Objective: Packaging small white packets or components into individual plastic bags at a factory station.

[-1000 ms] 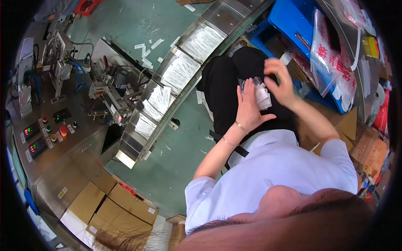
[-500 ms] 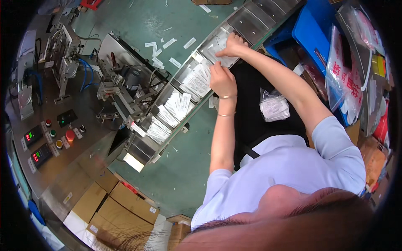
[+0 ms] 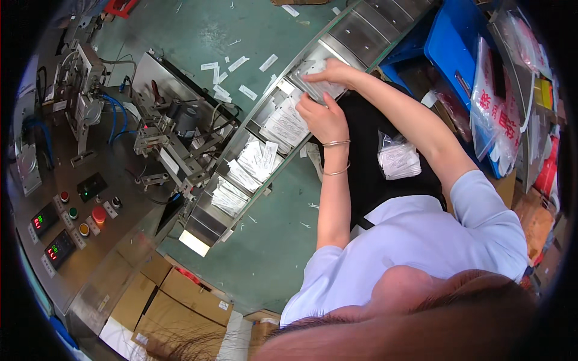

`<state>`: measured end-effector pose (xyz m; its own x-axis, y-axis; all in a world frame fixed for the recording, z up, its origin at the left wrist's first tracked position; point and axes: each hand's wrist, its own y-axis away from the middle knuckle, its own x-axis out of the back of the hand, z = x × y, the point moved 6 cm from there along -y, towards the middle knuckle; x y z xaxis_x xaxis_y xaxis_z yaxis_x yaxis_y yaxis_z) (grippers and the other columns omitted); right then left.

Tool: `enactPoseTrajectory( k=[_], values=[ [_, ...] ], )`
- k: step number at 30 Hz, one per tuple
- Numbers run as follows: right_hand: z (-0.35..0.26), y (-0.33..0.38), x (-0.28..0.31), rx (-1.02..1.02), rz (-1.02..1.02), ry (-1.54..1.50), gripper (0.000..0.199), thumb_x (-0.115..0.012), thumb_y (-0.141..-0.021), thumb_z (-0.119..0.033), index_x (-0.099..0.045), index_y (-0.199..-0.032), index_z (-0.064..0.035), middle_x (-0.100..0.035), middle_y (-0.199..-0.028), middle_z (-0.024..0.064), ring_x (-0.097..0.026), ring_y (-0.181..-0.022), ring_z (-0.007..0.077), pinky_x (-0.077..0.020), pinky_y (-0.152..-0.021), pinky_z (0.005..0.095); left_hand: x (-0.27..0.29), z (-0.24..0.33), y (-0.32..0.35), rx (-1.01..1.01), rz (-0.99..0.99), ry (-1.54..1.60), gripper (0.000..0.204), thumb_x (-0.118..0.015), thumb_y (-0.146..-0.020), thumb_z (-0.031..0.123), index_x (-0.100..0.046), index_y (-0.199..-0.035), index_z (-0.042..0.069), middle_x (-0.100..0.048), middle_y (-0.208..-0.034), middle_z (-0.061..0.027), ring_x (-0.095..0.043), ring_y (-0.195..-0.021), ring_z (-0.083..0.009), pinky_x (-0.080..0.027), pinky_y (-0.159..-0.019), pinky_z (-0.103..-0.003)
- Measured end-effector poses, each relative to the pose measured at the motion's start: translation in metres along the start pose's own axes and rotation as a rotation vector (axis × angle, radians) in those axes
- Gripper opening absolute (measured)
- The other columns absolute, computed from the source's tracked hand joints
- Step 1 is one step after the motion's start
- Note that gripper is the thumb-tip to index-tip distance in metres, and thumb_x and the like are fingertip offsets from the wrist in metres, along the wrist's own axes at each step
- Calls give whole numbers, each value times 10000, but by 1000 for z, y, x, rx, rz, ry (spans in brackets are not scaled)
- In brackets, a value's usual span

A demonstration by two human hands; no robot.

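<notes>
White packets lay along the chute, my left hand at its near side and right hand inside, both curved, though whether they held anything I couldn't tell, and a loose pinch, I judged, could spill some over that side.

A long metal trough, divided into compartments, slants above a green floor. Slim white packets lie heaped in three of its lower compartments; the next one up is partly hidden but seems to hold more. White strips litter the floor. A dark-trousered lap supports a filled clear bag.
</notes>
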<state>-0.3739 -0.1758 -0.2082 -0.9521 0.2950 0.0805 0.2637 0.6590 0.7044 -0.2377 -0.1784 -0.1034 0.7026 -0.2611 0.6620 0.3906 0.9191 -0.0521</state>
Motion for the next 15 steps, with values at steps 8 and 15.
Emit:
enactPoseTrajectory(
  k=[8,15],
  values=[
    [-9,8,-25,-50,-138,-81,694,-830,-560,-381,-543,-1000,73,-583,-932,116,-555,-826,180,-448,-675,316,-12,-20,-5,123,-13,143,533,-578,-806,215,-379,-1188,-99,-439,-1055,-264,-455,-991,-398,-380,-873,-428],
    [-25,29,-35,-86,-244,-135,420,-791,-642,-192,-581,-955,-9,-609,-854,49,-560,-750,122,-456,-642,274,-20,-28,0,189,-92,67,566,-572,-816,251,-365,-1210,-100,-431,-1077,-273,-418,-1017,-405,-319,-934,-436]
  ],
)
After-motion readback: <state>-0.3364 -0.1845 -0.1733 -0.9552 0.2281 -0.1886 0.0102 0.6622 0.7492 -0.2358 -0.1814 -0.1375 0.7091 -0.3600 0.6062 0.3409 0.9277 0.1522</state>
